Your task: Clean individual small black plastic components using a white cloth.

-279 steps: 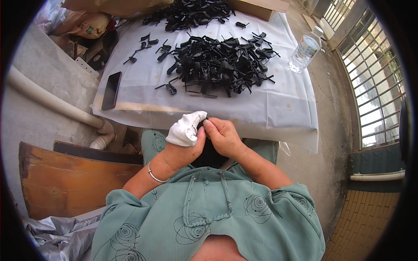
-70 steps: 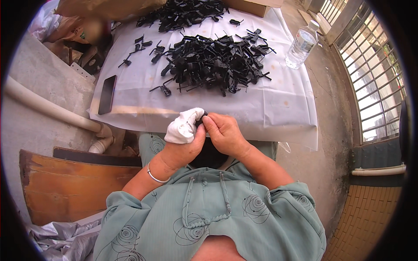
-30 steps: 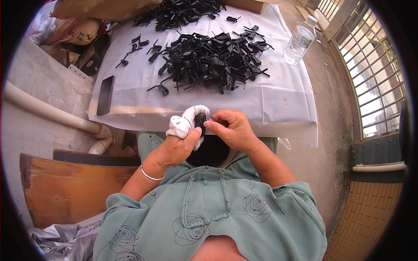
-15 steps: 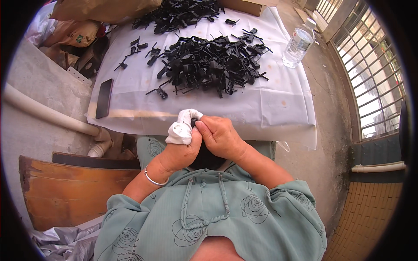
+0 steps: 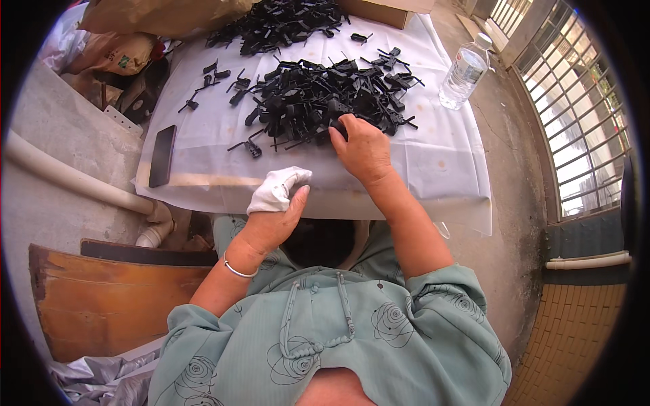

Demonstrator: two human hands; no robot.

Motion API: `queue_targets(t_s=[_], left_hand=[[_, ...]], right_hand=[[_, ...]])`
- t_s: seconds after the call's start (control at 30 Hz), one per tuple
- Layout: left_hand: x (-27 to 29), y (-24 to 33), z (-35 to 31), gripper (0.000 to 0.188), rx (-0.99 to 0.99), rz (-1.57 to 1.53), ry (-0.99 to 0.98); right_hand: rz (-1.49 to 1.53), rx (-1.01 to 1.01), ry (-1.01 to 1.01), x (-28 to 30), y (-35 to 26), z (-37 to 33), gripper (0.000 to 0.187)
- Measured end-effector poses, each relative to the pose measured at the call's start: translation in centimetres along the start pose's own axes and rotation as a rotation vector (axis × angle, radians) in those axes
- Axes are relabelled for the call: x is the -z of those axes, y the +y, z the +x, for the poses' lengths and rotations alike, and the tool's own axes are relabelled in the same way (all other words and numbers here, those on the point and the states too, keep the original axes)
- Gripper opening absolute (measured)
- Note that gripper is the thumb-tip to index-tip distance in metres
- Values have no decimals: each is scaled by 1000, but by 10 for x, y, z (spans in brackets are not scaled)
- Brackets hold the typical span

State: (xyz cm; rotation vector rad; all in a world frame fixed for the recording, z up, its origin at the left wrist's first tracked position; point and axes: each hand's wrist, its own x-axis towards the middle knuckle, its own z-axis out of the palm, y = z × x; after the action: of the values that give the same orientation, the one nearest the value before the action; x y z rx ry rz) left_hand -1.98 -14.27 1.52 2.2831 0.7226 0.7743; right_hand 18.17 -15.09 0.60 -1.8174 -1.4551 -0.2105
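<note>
My right hand (image 5: 363, 147) is at the near edge of a large pile of small black plastic parts (image 5: 305, 101) with thin rods. Its thumb and forefinger close on one black part (image 5: 336, 126) there, partly hidden among the others. My left hand (image 5: 276, 203) hovers by the table's front edge. A white cloth glove (image 5: 274, 189) covers its fingers, while the thumb is bare. Those fingers are curved with the thumb apart from them, and nothing shows between them. A few loose black parts (image 5: 253, 147) lie left of the pile.
The table (image 5: 210, 162) has a white plastic cover. A dark phone (image 5: 162, 155) lies at its left edge, and a clear water bottle (image 5: 466, 73) stands at the right. Behind are a second black pile (image 5: 277, 24) and a cardboard box (image 5: 379, 12). A pipe (image 5: 74, 174) runs along the left.
My hands were together over the table's front edge, around a small black piece. The right has moved forward to the pile; the left has stayed near, and the piece no longer shows.
</note>
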Motion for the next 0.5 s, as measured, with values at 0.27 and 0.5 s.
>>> queue_targets(t_s=[0.27,0.5], left_hand=[[-10,-3,14,23,686,-1216,-138],[-7,-2,14,21,602,-1619,-359]], right_hand=[[837,-409,-197,42,-8,-24,18],[887,-186,-318,35,-20,-49,20]])
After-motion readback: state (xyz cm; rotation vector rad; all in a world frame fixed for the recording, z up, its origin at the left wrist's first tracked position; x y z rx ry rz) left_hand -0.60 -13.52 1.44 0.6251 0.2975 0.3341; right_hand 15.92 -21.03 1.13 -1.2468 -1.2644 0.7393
